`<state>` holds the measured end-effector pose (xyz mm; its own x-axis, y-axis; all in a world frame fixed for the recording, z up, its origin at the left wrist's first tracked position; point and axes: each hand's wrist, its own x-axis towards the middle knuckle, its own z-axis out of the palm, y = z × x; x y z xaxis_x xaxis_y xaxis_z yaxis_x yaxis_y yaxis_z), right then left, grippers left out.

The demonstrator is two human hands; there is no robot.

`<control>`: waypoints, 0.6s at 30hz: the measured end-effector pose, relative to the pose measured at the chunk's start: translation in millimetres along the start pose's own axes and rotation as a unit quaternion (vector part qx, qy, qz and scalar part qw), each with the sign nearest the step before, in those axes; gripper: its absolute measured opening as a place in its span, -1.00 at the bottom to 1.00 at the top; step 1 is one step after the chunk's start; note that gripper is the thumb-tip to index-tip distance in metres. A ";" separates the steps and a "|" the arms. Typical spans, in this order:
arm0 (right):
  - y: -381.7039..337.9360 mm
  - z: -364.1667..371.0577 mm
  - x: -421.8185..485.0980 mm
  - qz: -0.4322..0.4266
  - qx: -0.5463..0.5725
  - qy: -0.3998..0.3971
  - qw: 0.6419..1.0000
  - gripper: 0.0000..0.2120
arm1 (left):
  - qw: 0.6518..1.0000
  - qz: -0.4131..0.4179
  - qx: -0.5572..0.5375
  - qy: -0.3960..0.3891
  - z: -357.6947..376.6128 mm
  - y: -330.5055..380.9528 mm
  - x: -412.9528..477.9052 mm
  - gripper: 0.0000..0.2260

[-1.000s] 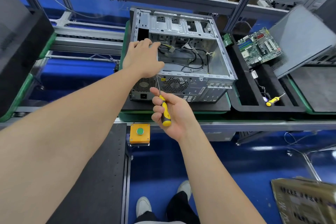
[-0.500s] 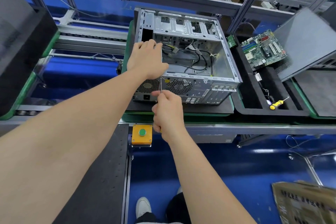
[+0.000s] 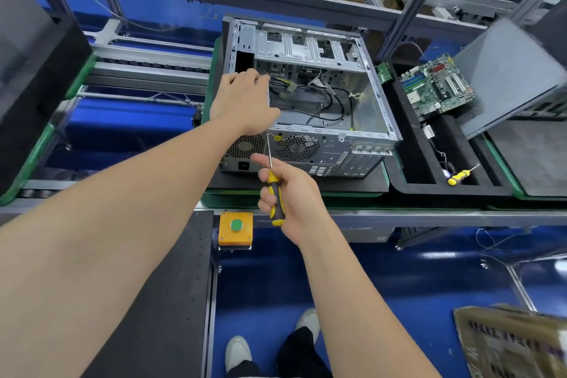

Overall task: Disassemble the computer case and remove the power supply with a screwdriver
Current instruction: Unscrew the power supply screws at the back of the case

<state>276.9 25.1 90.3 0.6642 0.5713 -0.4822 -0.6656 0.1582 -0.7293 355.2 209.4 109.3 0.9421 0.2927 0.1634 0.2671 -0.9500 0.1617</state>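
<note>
The open grey computer case lies on its side on a black pad, rear panel toward me. The power supply sits in its near left corner, mostly hidden under my left hand, which rests on top of it with fingers curled over its far edge. My right hand grips a yellow-and-black screwdriver. Its shaft points up and its tip touches the rear panel at the power supply's upper right corner. Loose cables lie inside the case.
A black tray to the right holds a motherboard and a second yellow screwdriver. A grey side panel leans at far right. An orange box with a green button sits at the near bench edge. Black foam blocks stand left.
My right hand has rolled back so the screwdriver handle shows again, as it did a second ago. The tip stays at the same spot on the rear panel. My left hand has not moved.
</note>
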 end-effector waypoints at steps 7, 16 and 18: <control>14.2 0.4 -3.5 0.072 0.275 -0.175 0.943 -0.59 | 1.000 0.000 0.006 0.003 0.0 -0.9 -0.4 -0.39; 13.7 15.6 2.8 0.053 0.197 -0.041 0.978 -0.70 | 1.000 0.005 0.008 0.005 1.3 -0.6 0.4 -0.40; 15.7 20.4 3.3 -0.008 0.046 0.038 0.998 -0.71 | 1.000 0.005 0.008 0.007 1.9 -0.4 0.4 -0.41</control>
<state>261.7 45.9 87.1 0.6973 0.5052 -0.5085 -0.6804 0.2433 -0.6912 355.9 209.6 107.4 0.9417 0.2850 0.1790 0.2613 -0.9543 0.1449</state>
